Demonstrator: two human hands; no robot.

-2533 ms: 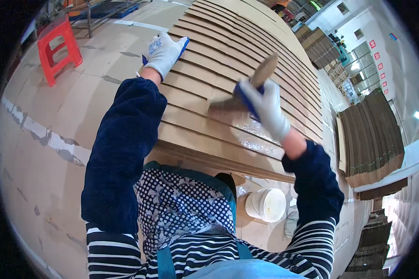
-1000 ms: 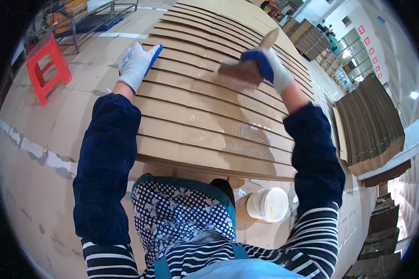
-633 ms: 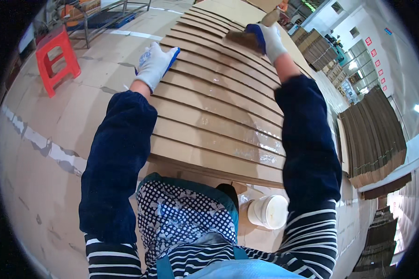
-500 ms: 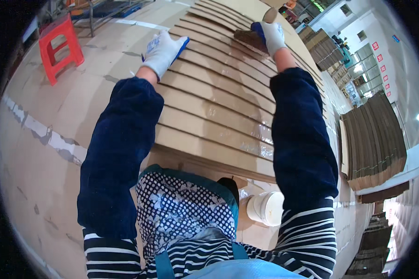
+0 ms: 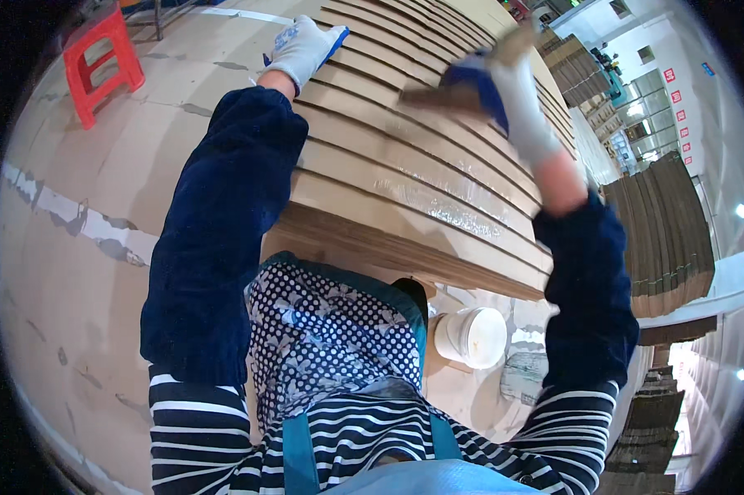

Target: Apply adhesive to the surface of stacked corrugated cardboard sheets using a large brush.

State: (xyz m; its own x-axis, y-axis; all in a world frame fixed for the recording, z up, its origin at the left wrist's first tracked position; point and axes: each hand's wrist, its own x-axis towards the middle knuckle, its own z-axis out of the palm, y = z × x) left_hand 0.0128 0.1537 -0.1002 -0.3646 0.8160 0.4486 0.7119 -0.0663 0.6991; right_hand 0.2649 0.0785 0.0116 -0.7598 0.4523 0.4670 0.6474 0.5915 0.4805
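We see a broad stack of tan, flat cardboard sheets, laid so that they overlap in narrow steps. At its left edge, the left hand, in a white glove with blue on the palm side, rests on the sheets; of its grip, we cannot tell whether it holds them or only touches. The right hand, in a similar white and blue glove, is blurred, but its grip is closed on a wide brown brush with a pale handle. This brush is above the stack, well in from the near edge, with its handle toward the far right; we cannot tell if it touches the cardboard. Shiny, transparent patches lie on the sheets between the brush and the near edge.

On the pale floor, near the middle of the stack's near edge, we find a round white plastic bucket, and a greyish bundle beside it. A red plastic stool stands well apart from the left edge. Beyond the right edge is a tall pile of brown cardboard.
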